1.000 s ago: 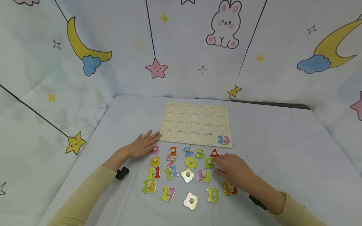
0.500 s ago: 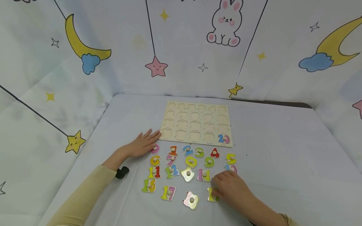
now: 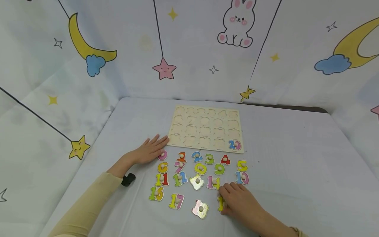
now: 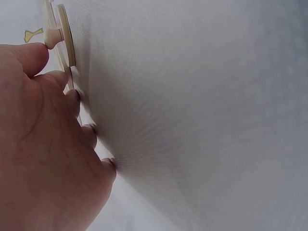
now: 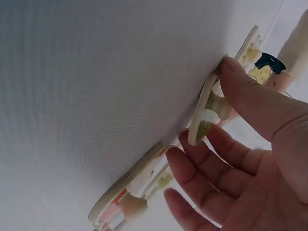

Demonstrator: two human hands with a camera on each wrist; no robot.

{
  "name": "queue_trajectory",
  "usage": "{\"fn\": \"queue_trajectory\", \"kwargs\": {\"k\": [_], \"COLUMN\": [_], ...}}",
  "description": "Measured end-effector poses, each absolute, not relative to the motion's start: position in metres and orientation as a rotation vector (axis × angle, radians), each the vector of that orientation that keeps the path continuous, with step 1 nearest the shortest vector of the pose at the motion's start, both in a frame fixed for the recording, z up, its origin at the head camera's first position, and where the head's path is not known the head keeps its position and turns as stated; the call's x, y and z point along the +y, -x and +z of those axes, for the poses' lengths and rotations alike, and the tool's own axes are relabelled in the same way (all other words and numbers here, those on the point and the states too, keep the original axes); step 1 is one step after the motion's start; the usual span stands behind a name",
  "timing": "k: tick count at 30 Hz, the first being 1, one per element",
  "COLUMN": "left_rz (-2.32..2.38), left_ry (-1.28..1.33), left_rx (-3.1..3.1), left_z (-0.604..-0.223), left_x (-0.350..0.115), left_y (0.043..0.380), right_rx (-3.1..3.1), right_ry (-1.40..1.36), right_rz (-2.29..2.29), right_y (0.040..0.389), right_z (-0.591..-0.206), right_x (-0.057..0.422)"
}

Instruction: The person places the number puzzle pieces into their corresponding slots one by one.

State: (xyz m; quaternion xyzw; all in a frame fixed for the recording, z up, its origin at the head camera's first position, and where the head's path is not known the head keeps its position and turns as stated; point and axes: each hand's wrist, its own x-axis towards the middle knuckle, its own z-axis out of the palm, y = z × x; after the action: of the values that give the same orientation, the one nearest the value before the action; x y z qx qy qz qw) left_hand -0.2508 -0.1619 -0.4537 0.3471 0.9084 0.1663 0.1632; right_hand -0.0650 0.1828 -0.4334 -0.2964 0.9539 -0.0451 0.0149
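My left hand [image 3: 150,150] lies with fingers spread at the left edge of the wooden puzzle board [image 3: 207,149]. Its thumb tip is right at the knob of the pink 0 piece [image 3: 162,155], seen edge-on in the left wrist view. My right hand [image 3: 241,200] is over the number 19 puzzle piece [image 3: 220,204], mostly covering it. In the right wrist view, thumb and fingers [image 5: 195,144] hold that knobbed piece [image 5: 204,108] by its edges, close to the cloth. Another knobbed piece [image 5: 126,190] lies beside these fingers.
Several number pieces lie in rows before the board, among them the 14 [image 3: 213,182], the 10 [image 3: 242,177] and the 17 [image 3: 176,201]. Two animal-shaped pieces, one white [image 3: 196,182] and one pink [image 3: 200,209], lie among them. The 20 piece [image 3: 235,144] sits in the board's corner recess.
My right hand has moved down from the 4 and 9 pieces to the 19, its fingers closing about it. The 5 and 10 have come into sight; the 15 is now hidden. My left hand stays put.
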Motion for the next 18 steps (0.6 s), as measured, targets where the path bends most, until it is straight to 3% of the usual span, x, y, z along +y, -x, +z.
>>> {"fn": "queue_trajectory", "kwargs": {"k": [18], "left_rz": [0.478], "left_ry": [-0.984], "left_rx": [2.594], "left_z": [-0.457], "left_x": [-0.162], "left_y": [0.253], "right_rx": [2.684], "right_ry": [0.813], "right_rz": [-0.858], "right_y": [0.074], "right_z": [-0.429], "right_x": [0.199]}}
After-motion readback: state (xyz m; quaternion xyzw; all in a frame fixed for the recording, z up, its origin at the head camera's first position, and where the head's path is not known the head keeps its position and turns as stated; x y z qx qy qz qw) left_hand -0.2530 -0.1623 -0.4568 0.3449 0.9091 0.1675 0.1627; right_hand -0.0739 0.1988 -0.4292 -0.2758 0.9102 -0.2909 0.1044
